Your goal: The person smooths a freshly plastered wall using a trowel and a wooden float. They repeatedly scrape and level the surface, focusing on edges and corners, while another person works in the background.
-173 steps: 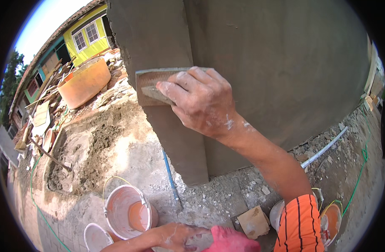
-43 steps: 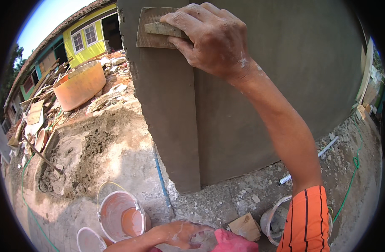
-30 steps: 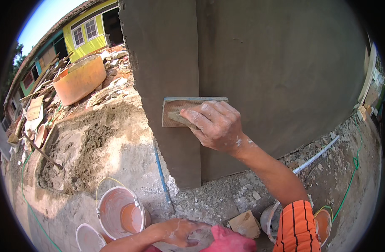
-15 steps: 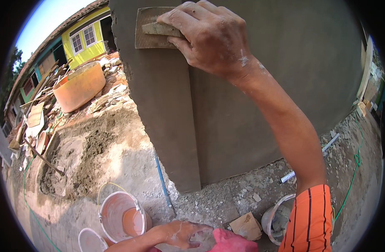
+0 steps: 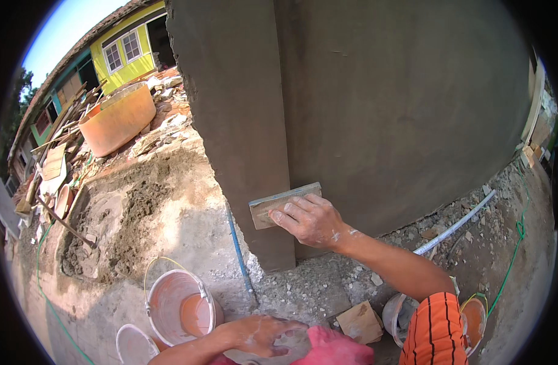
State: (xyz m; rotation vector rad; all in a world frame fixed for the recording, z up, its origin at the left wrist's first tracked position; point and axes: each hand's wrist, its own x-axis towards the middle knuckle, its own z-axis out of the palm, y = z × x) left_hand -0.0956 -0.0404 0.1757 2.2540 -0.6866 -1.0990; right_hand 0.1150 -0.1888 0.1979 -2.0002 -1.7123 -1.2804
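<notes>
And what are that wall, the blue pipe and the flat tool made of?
The wall looks like cement plaster: grey, matte, mostly smooth, ragged along its left edge. The blue pipe is probably plastic: slim, dull, with no metallic shine. The flat tool may be wood: dull, greyish-brown, board-like.

You're on an outdoor building site among houses: before you stands a grey plastered wall (image 5: 407, 115), with a mortar bed (image 5: 99, 225), buckets (image 5: 166, 301), rubble (image 5: 172, 118) and piled timber (image 5: 69, 125) around, and a yellow house (image 5: 118, 76) beyond, under blue sky (image 5: 63, 30).
</notes>
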